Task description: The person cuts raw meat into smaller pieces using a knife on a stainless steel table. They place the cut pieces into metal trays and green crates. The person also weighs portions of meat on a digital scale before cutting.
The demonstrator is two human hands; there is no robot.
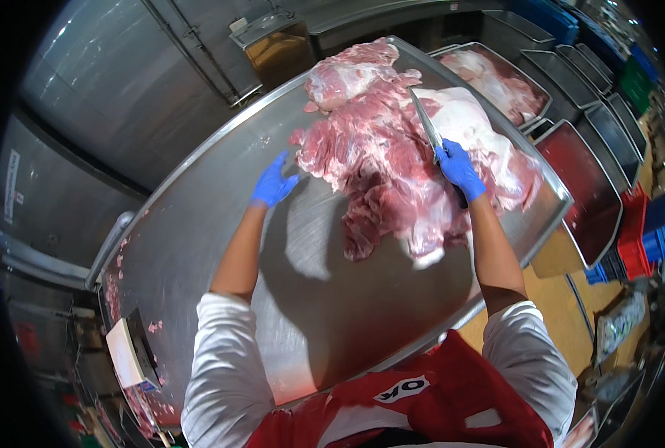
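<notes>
Large cuts of raw meat [377,149] lie heaped on the far right half of a steel table [198,224]. White fat or skin [463,116] covers the pieces at the right. My right hand [459,170], in a blue glove, is closed round the handle of a knife [425,118]. Its long blade points away from me, over the meat. Left of the heap, my gloved left hand [273,183] hovers above or rests on the bare steel, which I cannot tell. Its fingers are stretched out, nothing is in them, and they stay apart from the meat.
A steel tub [489,78] with more meat stands beyond the table's right edge. Several other metal tubs [583,194] line that side, near red and blue crates [635,231]. A white-topped box [127,351] sits at the near left, with meat scraps [113,295] along the left edge.
</notes>
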